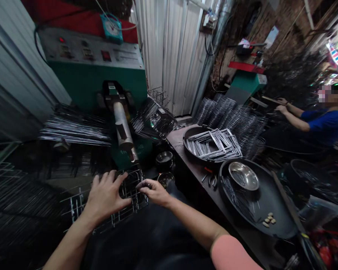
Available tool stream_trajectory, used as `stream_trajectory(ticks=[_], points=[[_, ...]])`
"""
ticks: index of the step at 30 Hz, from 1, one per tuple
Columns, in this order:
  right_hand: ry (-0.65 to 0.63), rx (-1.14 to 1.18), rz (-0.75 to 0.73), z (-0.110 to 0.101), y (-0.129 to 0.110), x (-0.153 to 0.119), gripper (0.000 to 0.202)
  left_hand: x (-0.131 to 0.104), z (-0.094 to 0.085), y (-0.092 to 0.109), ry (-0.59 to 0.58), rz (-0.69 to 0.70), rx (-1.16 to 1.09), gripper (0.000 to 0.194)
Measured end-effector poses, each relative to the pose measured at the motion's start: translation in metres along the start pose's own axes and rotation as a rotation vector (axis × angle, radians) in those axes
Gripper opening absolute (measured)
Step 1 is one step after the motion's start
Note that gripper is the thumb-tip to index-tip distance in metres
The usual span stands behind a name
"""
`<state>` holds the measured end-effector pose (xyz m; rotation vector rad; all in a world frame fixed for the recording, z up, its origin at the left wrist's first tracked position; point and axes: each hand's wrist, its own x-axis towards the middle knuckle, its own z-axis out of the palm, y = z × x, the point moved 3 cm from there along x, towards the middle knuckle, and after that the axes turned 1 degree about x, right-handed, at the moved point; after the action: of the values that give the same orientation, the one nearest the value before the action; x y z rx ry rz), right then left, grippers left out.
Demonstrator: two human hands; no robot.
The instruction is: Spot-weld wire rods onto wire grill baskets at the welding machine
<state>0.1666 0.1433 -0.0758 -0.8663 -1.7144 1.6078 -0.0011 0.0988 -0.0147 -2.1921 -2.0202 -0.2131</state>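
A welded wire rack (134, 204) lies across my lap, below the arm of a green machine. My left hand (105, 197) is over the rack's middle with fingers spread and thumb out, covering part of the wires. At the rack's right end, my right hand (154, 192) has its thumb and fingers pinched together at the edge wires. Its fingertips look dark. Just above the rack, the machine's metal arm (122, 125) points down toward it, with its narrow tip close to the top wires.
Wire bundles (76, 129) flank the green machine (90, 75). On the right-hand table, one dark pan (187, 148) holds rectangular wire frames; another pan (284, 213) holds a steel bowl (243, 176). Pliers (213, 180) lie between. A person in blue (326, 125) works at another machine.
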Motion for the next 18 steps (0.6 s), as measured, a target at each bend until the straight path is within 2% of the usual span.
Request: stream_trajectory(ticks=[3, 6, 12, 18], points=[[-0.172, -0.083, -0.088, -0.011, -0.007, -0.006, 0.021, 0.002, 0.001, -0.002, -0.005, -0.018, -0.016, 0.072], [-0.231, -0.282, -0.211, -0.017, -0.01, -0.002, 0.033, 0.005, 0.004, -0.003, -0.007, -0.025, -0.031, 0.071], [-0.198, -0.535, -0.397, -0.011, -0.004, 0.011, 0.022, 0.007, 0.011, -0.009, -0.01, -0.011, -0.056, 0.074], [-0.147, -0.664, -0.408, -0.008, -0.005, 0.014, 0.021, 0.011, 0.012, -0.017, -0.031, -0.011, -0.034, 0.076]])
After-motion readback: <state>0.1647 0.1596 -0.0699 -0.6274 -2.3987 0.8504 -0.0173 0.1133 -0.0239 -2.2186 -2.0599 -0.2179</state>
